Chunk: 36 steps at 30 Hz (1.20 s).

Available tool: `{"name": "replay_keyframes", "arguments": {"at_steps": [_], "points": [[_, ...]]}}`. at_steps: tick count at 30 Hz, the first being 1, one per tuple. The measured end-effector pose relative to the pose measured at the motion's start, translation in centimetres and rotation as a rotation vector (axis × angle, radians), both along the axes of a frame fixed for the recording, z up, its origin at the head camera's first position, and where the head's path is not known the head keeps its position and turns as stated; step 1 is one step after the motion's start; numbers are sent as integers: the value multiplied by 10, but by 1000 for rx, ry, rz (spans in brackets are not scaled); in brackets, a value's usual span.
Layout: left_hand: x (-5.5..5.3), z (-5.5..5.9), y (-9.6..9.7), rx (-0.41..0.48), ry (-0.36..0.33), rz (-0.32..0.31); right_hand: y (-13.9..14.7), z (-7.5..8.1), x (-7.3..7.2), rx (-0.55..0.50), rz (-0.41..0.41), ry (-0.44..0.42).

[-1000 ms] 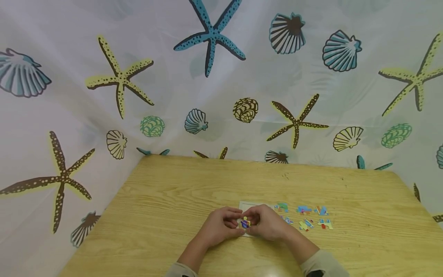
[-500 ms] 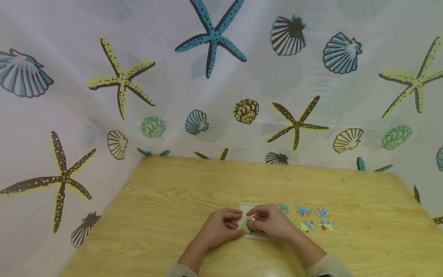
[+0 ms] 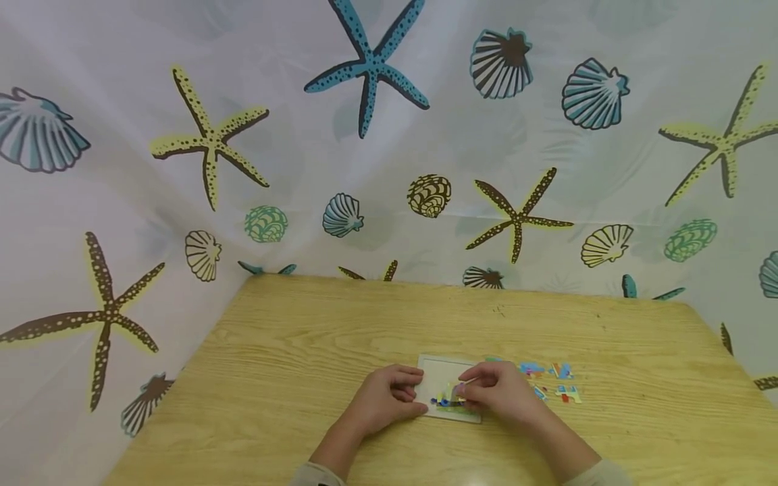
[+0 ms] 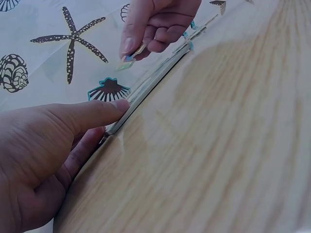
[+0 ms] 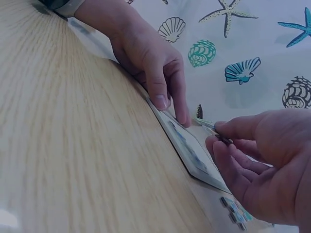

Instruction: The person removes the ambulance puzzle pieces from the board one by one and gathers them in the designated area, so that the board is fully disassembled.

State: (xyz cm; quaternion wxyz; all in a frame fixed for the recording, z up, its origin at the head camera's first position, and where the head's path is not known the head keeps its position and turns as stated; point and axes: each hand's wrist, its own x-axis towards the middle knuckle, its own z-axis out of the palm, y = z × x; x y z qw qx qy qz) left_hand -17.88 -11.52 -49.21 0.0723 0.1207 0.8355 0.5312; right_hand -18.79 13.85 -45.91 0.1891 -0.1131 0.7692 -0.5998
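Note:
A pale, shallow puzzle tray lies on the table, with a strip of joined colourful pieces along its near side. My left hand holds the tray's left edge; in the left wrist view its thumb rests on the rim. Over the tray's right part, my right hand pinches a small puzzle piece between thumb and fingers. That piece stands tilted, raised above the tray, in both wrist views. The right hand hides the tray's right side in the head view.
Several loose puzzle pieces lie on the wooden table just right of the tray, some partly behind the right hand. A white curtain printed with starfish and shells hangs along the table's back and sides.
A second ago both hands were together at the piece over the tray's left part. The right hand has since carried it rightward, uncovering the tray, while the left hand has stayed in place.

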Motion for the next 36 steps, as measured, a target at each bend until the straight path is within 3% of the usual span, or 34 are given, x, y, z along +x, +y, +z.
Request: {"name": "replay_keyframes", "arguments": {"at_steps": [26, 36], "points": [[-3, -3, 2, -20, -9, 11, 54, -17, 21, -65, -77, -42], [-3, -2, 2, -14, -15, 8, 57, -17, 26, -3, -115, -12]]}}
